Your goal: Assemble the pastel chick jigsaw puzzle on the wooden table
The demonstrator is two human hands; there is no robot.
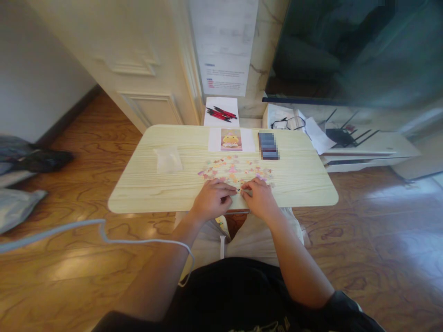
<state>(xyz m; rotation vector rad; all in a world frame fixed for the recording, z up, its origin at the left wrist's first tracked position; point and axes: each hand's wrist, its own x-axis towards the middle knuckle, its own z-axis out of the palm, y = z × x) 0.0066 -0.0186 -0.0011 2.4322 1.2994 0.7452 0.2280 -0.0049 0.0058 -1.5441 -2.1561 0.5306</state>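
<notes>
One light wood table [145, 184], low over the person's lap. Left hand [212, 199] and right hand [259, 199] rest at its near edge, fingers [230, 189] bunched, tips meeting and pinching one tiny piece [239, 190] between them, just in front of the scatter of small coloured pieces [235, 168]. Risk: the pinch is right at the edge, so a slip likely drops the piece into the lap, and a wrist sweep could shove the scatter. Counts: two hands, one clear bag [168, 160], one picture card [231, 139], one blurred dark block [269, 145]. The loose pieces are too many and too small to count.
</notes>
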